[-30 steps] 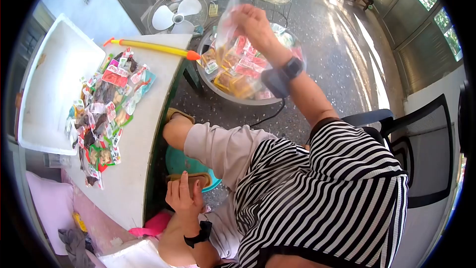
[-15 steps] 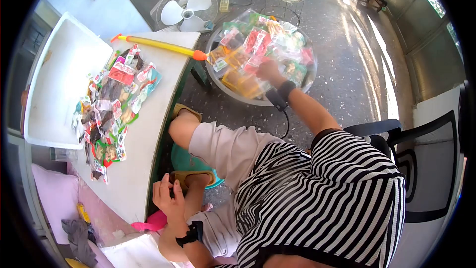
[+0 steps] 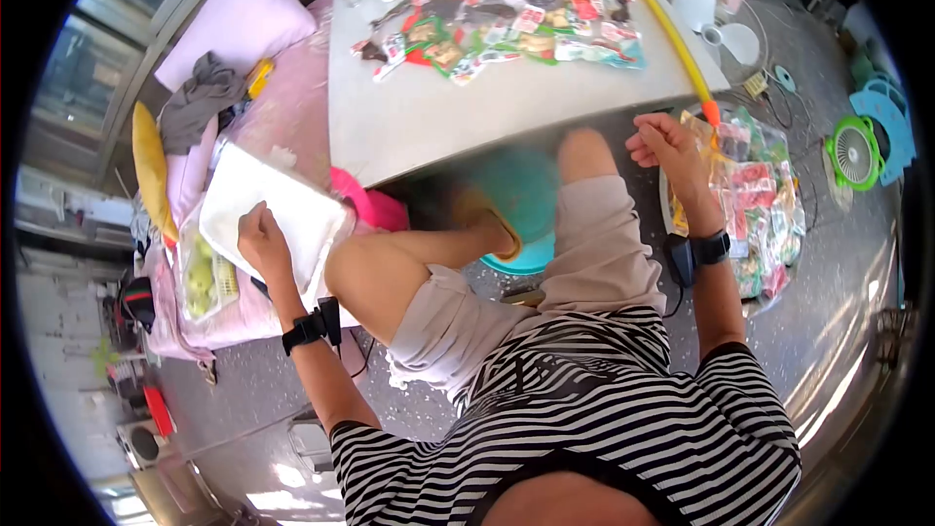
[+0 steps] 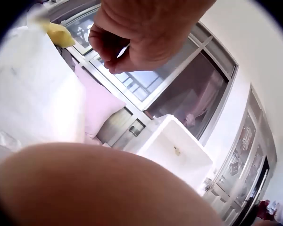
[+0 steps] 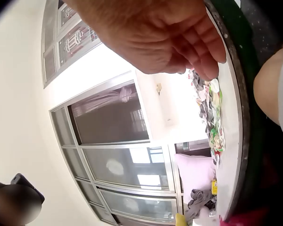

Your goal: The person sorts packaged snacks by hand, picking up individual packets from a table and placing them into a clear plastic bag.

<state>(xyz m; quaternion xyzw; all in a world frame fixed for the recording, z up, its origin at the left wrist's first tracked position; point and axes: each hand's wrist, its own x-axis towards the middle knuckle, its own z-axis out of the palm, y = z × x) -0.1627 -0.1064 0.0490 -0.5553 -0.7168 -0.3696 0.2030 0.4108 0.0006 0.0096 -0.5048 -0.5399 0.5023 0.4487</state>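
My left hand (image 3: pixel 265 239) hangs with loosely curled fingers over a white, flat, rectangular thing (image 3: pixel 243 185) on the pink-covered bed. In the left wrist view its thumb and fingertips come close together, and nothing shows between them. Beyond the table's front edge, my right hand (image 3: pixel 672 151) hovers near the basin of packets, its fingers half bent. The right wrist view shows nothing in its palm. Clear bags of coloured snack packets (image 3: pixel 755 185) fill the basin on the floor. Several small snack packets (image 3: pixel 506 15) lie heaped on the white table (image 3: pixel 409 127).
A yellow tube with orange ends (image 3: pixel 672 34) lies along the table's right side. The white foam box (image 5: pixel 172 101) stands behind the heap. Pears in a basket (image 3: pixel 202 282) sit beside the white thing. My knees and a teal basin (image 3: pixel 531 205) are below the table edge.
The head view has swung left. My right hand, earlier holding a clear bag and then at the basin's packets, has drawn back from them. My left hand has moved out over the white thing.
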